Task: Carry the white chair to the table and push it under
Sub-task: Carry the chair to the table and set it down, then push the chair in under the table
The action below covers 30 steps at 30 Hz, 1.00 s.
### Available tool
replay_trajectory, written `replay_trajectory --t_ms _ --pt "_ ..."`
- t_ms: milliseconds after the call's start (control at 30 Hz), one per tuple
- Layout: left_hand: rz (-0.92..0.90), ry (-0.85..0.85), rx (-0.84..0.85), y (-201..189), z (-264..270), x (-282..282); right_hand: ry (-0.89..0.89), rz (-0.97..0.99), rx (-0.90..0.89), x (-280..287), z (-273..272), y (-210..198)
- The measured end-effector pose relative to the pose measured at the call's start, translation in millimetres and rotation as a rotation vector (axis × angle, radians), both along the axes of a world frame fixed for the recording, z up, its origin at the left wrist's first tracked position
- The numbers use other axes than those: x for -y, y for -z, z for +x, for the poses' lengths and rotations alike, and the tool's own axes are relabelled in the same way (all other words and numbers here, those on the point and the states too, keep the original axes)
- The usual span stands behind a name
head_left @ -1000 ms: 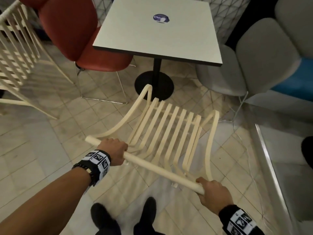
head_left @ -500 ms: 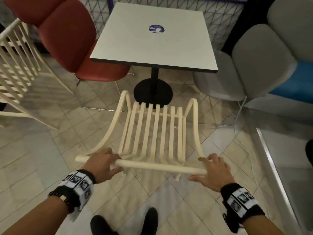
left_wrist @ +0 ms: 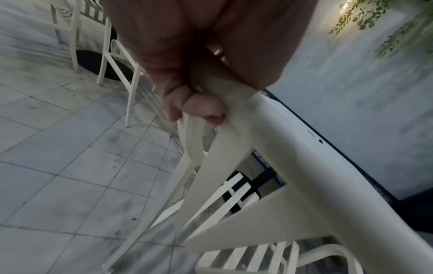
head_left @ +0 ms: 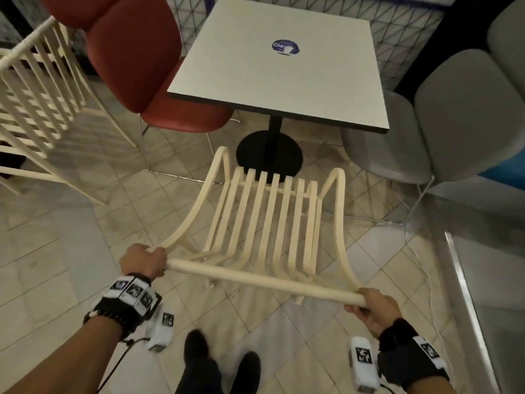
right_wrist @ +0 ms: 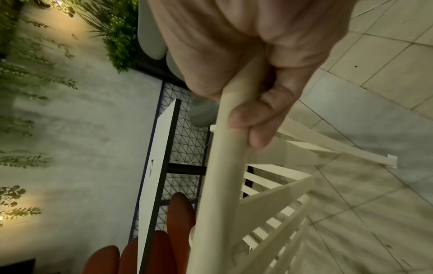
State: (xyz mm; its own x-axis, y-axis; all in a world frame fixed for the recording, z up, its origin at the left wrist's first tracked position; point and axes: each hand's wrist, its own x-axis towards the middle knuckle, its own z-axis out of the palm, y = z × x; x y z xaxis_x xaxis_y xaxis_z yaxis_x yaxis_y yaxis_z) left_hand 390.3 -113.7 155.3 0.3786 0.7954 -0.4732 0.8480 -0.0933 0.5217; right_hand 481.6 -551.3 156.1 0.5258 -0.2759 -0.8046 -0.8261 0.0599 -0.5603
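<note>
I have both hands, left hand point(head_left: 143, 261) and right hand point(head_left: 376, 309), wrapped round the white chair's point(head_left: 264, 220) top rail; bench point(head_left: 284, 66) at twelve o'clock, pushing under remains.

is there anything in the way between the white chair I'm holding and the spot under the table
Mostly clear. Both hands, left hand and right hand, grip the white chair, which faces the table. Bare floor lies between. The table's black round base sits straight ahead; the red chair and grey chair flank the gap.

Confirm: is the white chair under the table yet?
Not yet. The white chair sits in front of the table, its seat front just reaching the base.
</note>
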Motion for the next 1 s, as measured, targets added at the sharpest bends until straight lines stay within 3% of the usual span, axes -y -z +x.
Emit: replay_trajectory --t_ms 300,800,866,1000 --pt "0.009 0.127 -0.012 -4 112 -45 0.042 -0.024 0.065 -41 108 -7" --pt "-0.034 0.032 0.082 6 244 -94 0.056 -0.066 0.095 -90 239 3" --pt "0.074 0.133 0.067 8 247 -94 -0.112 -0.243 0.099 -90 248 5" --pt "0.475 0.713 0.115 -6 238 -75 -0.963 -0.940 0.278 -105 240 -4"
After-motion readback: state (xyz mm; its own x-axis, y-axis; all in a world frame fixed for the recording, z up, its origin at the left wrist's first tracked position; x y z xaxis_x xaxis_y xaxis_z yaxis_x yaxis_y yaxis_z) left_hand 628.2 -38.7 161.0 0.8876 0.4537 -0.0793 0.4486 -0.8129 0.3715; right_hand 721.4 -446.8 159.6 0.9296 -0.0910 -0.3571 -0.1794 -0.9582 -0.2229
